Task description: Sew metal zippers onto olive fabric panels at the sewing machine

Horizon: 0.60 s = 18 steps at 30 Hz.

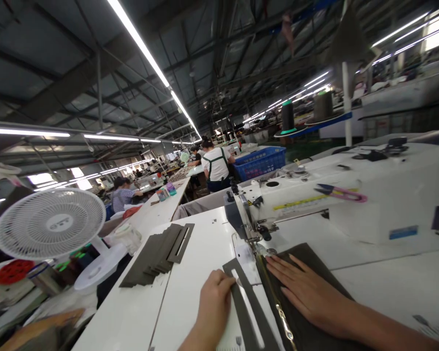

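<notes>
My left hand (212,303) pinches the edge of a grey fabric piece (256,317) between thumb and fingers. A long narrow slot runs down the middle of that piece, showing white through it. Flat on a dark panel (304,254) lies my right hand (309,295), its fingers stretched toward the needle area. Along the panel's left edge runs a zipper with a metallic zipper pull (285,323). The panel's far end is close to the presser foot of a white sewing machine (376,195); the needle itself is hard to make out.
Several grey fabric pieces (149,256) lie fanned out left on the white table (190,287). Pink-handled thread snips (346,193) rest on the machine. A white fan (60,222) stands at left. Behind are a blue crate (259,163), thread cones (288,118) and co-workers.
</notes>
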Motion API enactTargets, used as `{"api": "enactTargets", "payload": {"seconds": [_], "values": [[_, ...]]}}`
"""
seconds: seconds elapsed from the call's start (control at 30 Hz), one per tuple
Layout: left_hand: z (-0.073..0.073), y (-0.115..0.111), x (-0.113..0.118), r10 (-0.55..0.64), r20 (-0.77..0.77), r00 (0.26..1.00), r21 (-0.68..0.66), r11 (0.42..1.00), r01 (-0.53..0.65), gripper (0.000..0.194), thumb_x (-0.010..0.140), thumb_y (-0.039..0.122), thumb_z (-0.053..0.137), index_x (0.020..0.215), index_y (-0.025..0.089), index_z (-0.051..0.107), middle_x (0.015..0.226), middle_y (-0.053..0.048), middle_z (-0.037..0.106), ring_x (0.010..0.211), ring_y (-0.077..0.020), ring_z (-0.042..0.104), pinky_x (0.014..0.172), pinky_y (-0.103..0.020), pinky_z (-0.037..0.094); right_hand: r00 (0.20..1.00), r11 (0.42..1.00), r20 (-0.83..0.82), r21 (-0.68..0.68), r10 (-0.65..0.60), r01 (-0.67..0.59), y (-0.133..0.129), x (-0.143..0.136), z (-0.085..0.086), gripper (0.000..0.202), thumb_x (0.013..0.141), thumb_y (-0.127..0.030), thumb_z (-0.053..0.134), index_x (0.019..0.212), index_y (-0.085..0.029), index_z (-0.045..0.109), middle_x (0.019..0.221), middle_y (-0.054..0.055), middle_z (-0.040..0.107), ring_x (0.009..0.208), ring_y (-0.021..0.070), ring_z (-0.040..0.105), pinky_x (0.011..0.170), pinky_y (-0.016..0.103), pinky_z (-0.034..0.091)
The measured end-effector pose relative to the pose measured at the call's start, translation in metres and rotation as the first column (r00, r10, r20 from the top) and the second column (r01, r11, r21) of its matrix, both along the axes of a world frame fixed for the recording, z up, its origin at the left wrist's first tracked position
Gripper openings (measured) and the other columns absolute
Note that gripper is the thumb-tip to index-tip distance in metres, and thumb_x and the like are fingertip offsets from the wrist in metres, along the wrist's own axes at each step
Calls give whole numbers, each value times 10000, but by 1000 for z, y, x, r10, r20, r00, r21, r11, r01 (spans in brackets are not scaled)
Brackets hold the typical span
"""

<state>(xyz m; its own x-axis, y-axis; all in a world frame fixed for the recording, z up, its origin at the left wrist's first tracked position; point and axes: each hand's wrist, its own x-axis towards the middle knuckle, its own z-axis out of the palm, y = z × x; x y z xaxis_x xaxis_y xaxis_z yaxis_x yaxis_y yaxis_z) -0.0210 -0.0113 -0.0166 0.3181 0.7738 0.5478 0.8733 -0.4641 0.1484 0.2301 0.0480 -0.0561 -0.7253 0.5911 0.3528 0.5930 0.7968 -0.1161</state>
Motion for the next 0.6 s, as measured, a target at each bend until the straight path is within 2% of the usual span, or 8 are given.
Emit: {"api": "enactTargets", "payload": {"seconds": [0.1, 0.2, 0.37, 0.47, 0.6], "values": [[1, 12, 10, -112, 56, 992, 165, 981, 102, 275, 883, 107, 390, 1029, 167, 616, 878, -79, 655, 773, -178, 643, 641, -291, 556, 1000, 1000, -16, 25, 5, -4, 2, 0, -2, 454, 960, -293, 317, 1399, -178, 312, 1424, 73, 312, 1299, 240, 328, 1050, 488, 307], [-7, 24, 31, -207, 22, 978, 289, 938, 192, 240, 906, 141, 405, 1046, 160, 599, 991, -102, 682, 856, -187, 669, 720, -301, 575, 1000, 998, -7, 54, 15, -14, 2, 0, -1, 471, 949, -261, 341, 1413, -204, 286, 1418, 74, 337, 1297, 243, 332, 1034, 502, 325], [-25, 39, 58, -154, -110, 982, 191, 966, 173, 163, 865, 77, 474, 885, 133, 626, 948, -106, 703, 835, -200, 686, 736, -300, 585, 998, 989, -12, 130, 68, -66, 1, 3, 4, 491, 937, -235, 367, 1420, -215, 286, 1390, 83, 403, 1283, 225, 362, 1033, 433, 339], [-30, 41, 58, -148, -139, 979, 156, 973, 169, 141, 866, 79, 488, 874, 118, 623, 1013, -133, 687, 918, -222, 668, 813, -326, 565, 997, 981, -20, 181, 72, -67, 1, 4, 2, 513, 925, -221, 382, 1427, -196, 274, 1386, 89, 413, 1280, 221, 369, 1041, 412, 317], [-30, 39, 53, -158, -159, 974, 78, 982, 172, 186, 895, 85, 432, 878, 110, 615, 1128, -167, 639, 1020, -237, 629, 886, -348, 530, 999, 972, -10, 230, 41, -38, 1, 6, 0, 539, 920, -220, 380, 1438, -174, 238, 1397, 85, 402, 1294, 208, 348, 1042, 416, 290]]}}
